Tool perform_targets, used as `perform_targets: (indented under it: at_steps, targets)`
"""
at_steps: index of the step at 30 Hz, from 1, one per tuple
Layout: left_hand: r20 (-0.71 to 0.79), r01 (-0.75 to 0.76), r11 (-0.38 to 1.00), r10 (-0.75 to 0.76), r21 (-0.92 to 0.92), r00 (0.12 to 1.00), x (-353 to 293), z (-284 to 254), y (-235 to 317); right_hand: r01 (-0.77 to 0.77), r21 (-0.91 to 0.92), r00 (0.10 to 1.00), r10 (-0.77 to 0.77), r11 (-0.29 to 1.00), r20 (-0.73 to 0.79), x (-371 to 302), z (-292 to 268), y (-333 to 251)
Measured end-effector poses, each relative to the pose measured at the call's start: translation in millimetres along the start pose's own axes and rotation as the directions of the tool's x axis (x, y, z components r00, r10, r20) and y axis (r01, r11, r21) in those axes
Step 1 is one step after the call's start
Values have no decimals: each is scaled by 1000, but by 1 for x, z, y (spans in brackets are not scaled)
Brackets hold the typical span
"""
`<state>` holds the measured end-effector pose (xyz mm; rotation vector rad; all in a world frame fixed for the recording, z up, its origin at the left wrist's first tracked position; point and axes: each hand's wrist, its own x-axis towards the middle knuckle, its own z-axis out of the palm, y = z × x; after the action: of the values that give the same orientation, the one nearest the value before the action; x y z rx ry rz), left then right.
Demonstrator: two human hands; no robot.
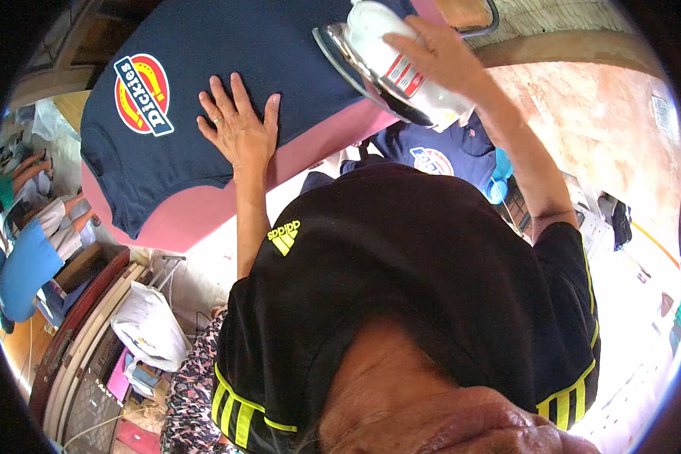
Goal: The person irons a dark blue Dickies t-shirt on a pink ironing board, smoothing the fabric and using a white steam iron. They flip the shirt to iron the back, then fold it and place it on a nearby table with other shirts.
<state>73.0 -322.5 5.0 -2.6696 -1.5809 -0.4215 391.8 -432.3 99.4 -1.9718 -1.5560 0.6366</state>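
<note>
Pink ironing board (204,216) carries a navy T-shirt (227,60) (mostly smooth); left hand (238,125) presses it flat, fingers spread, while right hand (439,57) grips a white iron (390,64), far right part unpressed.

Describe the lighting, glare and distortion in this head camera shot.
Head view: strong fisheye bend, with a black rim at the corners and the pink ironing board curving; the floor at the lower right is blown out white; the navy shirt, left hand and iron under the right hand are evenly lit and sharp.

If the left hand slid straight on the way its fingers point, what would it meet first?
Only more of the navy T-shirt: the left hand lies flat on it, fingers pointing up the cloth. Nothing else shows before the frame's edge.
</note>
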Motion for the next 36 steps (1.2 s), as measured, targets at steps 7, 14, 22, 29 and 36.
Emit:
perform_targets:
  at_steps: [7,14,22,29,36]
  targets:
    - [-13,31,999,-31,29,999,-24,-12,-38,-21,-486,933,-158,873,-324,41,37,8]
    - [-62,21,1000,-20,4,998,-23,-1,-44,149,-454,977,-202,879,-72,104,11,-20]
    - [-116,25,1000,-26,-7,993,-24,0,-44,319,-345,948,-296,883,121,31,-42,22]
    - [-146,40,999,-39,4,988,-24,-3,-40,381,-345,919,-394,858,36,48,-63,52]
    - [-237,75,995,-58,63,970,-40,-12,-34,370,-255,865,-231,893,446,80,-26,-47]
